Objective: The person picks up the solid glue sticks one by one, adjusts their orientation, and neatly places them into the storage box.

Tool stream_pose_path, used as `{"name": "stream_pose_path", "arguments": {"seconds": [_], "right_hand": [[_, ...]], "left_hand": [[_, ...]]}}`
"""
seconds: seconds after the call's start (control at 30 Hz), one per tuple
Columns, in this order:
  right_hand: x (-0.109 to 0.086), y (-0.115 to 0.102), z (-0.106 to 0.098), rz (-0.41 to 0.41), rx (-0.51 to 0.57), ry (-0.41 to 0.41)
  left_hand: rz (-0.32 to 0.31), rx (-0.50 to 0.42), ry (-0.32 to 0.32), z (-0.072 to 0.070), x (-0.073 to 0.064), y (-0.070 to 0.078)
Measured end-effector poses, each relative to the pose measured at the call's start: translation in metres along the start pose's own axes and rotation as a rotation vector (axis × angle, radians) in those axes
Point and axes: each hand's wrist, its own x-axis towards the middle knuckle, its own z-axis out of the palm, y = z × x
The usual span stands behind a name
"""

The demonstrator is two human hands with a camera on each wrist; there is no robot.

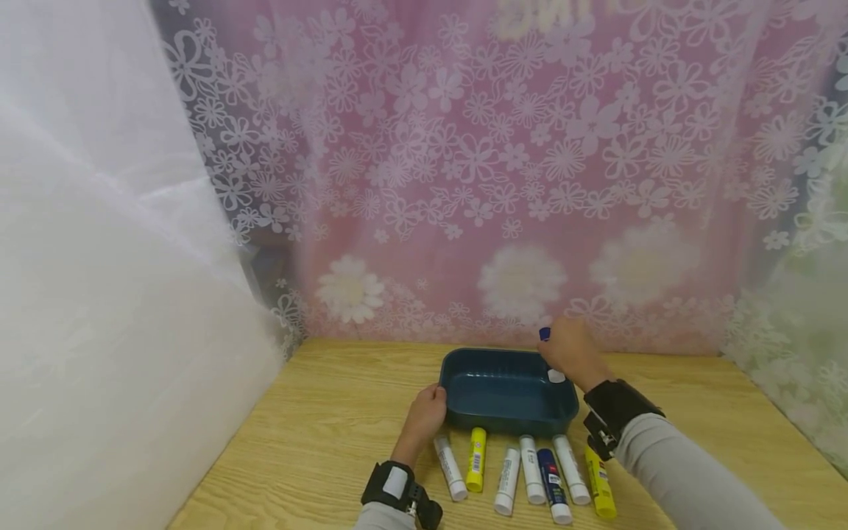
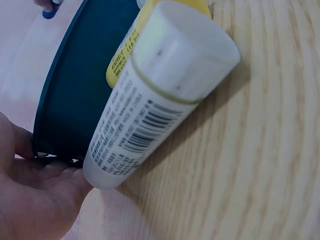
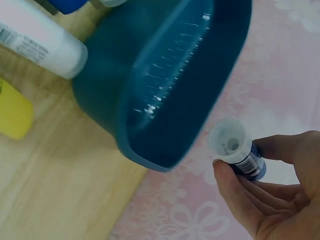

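A dark teal plastic basin [image 1: 510, 427] stands at the middle of the table. At its left end my left hand [image 1: 424, 418] grips the wall, thumb at the rim and fingers below in the left wrist view. My right hand [image 1: 575, 355] is raised over the basin's right end. Between its thumb and fingers it pinches a blue glue stick [image 3: 251, 166], whose white end [image 1: 556, 376] points down. A white glue stick [image 2: 150, 100] with a barcode lies close by my left fingers, beside a yellow glue stick [image 1: 475, 460].
More glue sticks lie in a loose row before the basin: several white ones, a blue one [image 1: 553, 486] and a yellow one [image 1: 600, 482] at the right end. A pink flowered curtain [image 1: 424, 243] hangs behind the wooden table [image 1: 318, 434], and a white sheet [image 1: 119, 294] on the left.
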Motion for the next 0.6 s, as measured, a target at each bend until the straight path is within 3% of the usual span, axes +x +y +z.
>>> {"name": "stream_pose_path", "arguments": {"seconds": [0.2, 0.3, 0.43, 0.6], "right_hand": [[-0.007, 0.009, 0.023, -0.079, -0.026, 0.102], [-0.01, 0.014, 0.033, -0.121, -0.121, 0.142], [-0.015, 0.019, 0.047, -0.123, -0.168, 0.115], [-0.02, 0.025, 0.061, -0.09, -0.141, 0.076]], "left_hand": [[-0.011, 0.007, -0.005, 0.001, -0.002, -0.002], [-0.006, 0.002, -0.001, 0.001, -0.002, -0.002], [-0.004, -0.002, -0.001, 0.001, -0.001, -0.002], [0.003, 0.019, -0.006, 0.0, 0.0, -0.001]]}}
